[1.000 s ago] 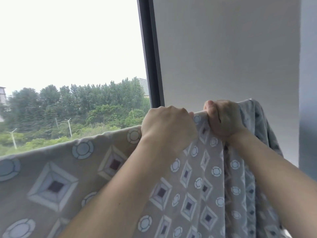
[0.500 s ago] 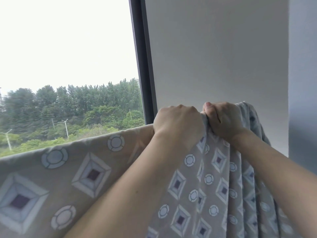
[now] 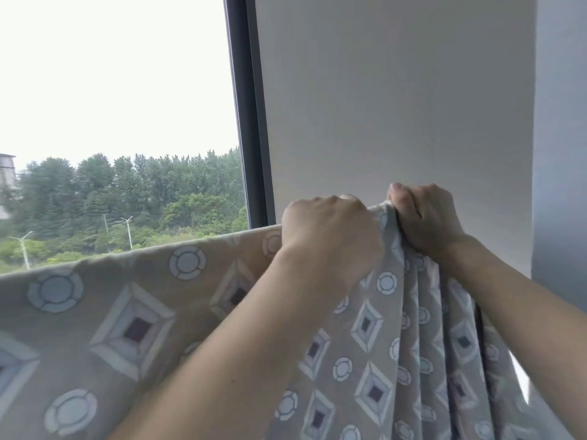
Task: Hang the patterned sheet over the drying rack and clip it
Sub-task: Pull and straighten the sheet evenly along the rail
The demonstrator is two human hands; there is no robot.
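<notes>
The patterned sheet, beige with blue circles and diamonds, hangs in a long band across the lower half of the view, its top edge running from the left up to my hands. My left hand grips the top edge with curled fingers. Right beside it, my right hand clutches the bunched, pleated end of the sheet, which falls in folds below. The drying rack bar is hidden under the cloth. No clip is visible.
A dark window frame stands upright behind the sheet, with trees and bright sky outside on the left. A plain grey wall fills the upper right, and a bluish wall corner lies at the far right.
My hands have drawn closer together and shifted right. The loose flap of sheet that stuck out right of my right hand is now gathered into my grip.
</notes>
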